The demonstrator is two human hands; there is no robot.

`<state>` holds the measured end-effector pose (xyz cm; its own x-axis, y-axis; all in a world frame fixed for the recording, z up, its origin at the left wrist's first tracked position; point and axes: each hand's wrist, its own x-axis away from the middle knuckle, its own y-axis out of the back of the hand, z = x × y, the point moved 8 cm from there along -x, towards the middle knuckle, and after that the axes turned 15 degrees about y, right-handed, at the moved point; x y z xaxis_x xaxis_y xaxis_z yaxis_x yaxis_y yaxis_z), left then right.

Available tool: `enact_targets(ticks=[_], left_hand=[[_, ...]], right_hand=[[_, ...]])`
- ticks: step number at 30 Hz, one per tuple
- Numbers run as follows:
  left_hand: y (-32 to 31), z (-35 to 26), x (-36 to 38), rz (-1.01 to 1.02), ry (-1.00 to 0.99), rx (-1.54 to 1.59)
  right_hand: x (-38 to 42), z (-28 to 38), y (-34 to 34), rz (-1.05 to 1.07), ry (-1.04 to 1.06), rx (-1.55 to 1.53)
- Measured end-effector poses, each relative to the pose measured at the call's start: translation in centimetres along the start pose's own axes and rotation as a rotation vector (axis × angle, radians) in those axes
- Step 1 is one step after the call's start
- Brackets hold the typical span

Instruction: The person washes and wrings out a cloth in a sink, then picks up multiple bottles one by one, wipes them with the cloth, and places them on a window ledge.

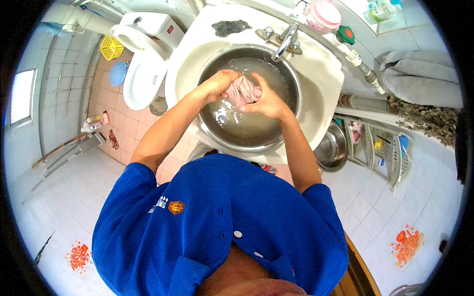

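Observation:
A bunched, wet-looking pink cloth (242, 92) is between my hands, just over the cloudy water in a round metal basin (207, 129). My left hand (219, 85) grips the cloth's left side, its fingers curled round it. On the right side, my right hand (269, 101) cups the cloth between thumb and forefinger. The basin sits inside a white sink (318, 93), under a metal faucet (286, 42).
A dark scouring pad (231, 28) lies on the sink's back rim, and a pink round container (323, 16) stands behind the faucet. To the left is a toilet (144, 79). Another metal basin (332, 148) and a rack (375, 148) are at the right.

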<state>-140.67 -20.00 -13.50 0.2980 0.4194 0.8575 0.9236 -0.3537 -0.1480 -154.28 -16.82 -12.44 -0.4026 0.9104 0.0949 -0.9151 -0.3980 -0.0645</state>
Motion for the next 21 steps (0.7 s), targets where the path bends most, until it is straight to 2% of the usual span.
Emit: enact_targets(ticks=[2, 3, 4, 6, 7, 8, 10, 11, 13, 14, 15, 17, 18, 19, 20, 21], left_hand=[[0.7, 1.1, -0.8, 0.015, -0.003, 0.006], [0.8, 1.7, -1.4, 0.039, -0.004, -0.006], [0.8, 1.8, -1.3, 0.061, -0.005, -0.016], [0.9, 2.4, -0.8, 0.036, 0.033, -0.008], [1.2, 2.9, -0.4, 0.007, 0.077, -0.002], [1.6, 3.0, 0.0, 0.01, 0.074, -0.002], [2.0, 2.7, 0.9, 0.114, 0.053, 0.002], [1.9, 2.3, 1.7, 0.293, 0.043, -0.009], [3.6, 1.6, 4.0, 0.297, -0.002, -0.149], [3.8, 1.2, 4.7, 0.292, -0.051, -0.28], [3.9, 1.3, 5.0, 0.3, -0.055, -0.291], [3.6, -0.1, 6.4, 0.414, -0.32, -0.094], [3.6, -0.7, 7.1, 0.467, -0.452, 0.012], [2.6, -0.6, 7.2, 0.637, -0.443, 0.125], [2.0, -0.5, 6.9, 0.64, -0.446, 0.124], [1.3, -0.4, 6.9, 0.662, -0.476, 0.117]], right_hand=[[0.2, -0.4, -1.7, 0.077, 0.043, 0.316], [-0.1, -1.3, -3.0, 0.057, 0.15, 0.207], [-0.1, -0.2, -4.2, 0.055, 0.15, 0.214], [0.9, 0.4, -5.6, 0.005, -0.046, 0.296], [1.1, -1.4, -5.8, -0.038, -0.117, 0.336], [1.3, -3.1, -6.1, -0.04, -0.117, 0.339], [1.8, -5.4, -7.7, -0.133, -0.232, -0.09], [2.2, -6.0, -7.9, -0.143, -0.234, -0.091], [2.5, -3.0, -10.3, -0.167, -0.27, -0.63], [2.7, -2.2, -10.4, -0.179, -0.262, -0.628], [2.9, -1.3, -11.1, -0.157, -0.247, -0.77], [3.0, -1.1, -12.5, -0.121, -0.231, -1.0], [2.8, -0.6, -13.1, -0.125, -0.23, -0.997], [2.4, 0.9, -14.5, -0.055, -0.194, -1.207], [2.1, 2.2, -15.5, 0.02, -0.156, -1.418], [2.0, 2.4, -15.9, 0.021, -0.155, -1.415]])
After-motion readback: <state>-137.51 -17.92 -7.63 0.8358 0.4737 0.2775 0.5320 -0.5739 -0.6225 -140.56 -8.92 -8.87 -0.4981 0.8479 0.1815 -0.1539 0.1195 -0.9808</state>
